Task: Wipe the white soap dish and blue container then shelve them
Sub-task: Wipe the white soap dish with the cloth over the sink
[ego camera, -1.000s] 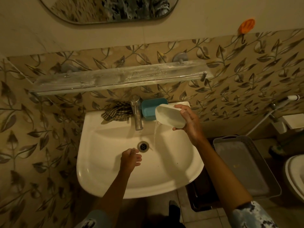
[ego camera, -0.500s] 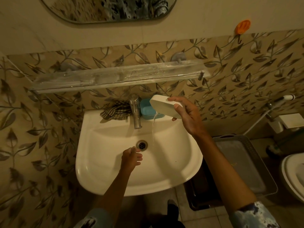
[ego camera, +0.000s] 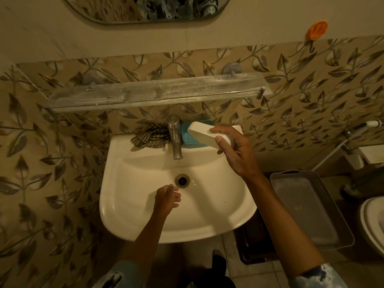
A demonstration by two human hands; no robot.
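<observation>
One white soap dish (ego camera: pixel 204 135) in right hand (ego camera: pixel 234 150), over sink (ego camera: pixel 128 183)

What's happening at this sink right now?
A person stands at a white basin. Their right hand holds the white soap dish tilted above the basin, near the tap. The left hand hangs empty, loosely curled, near the drain. The blue container and a checked cloth sit on the basin's back ledge; the glass shelf holds nothing.
</observation>
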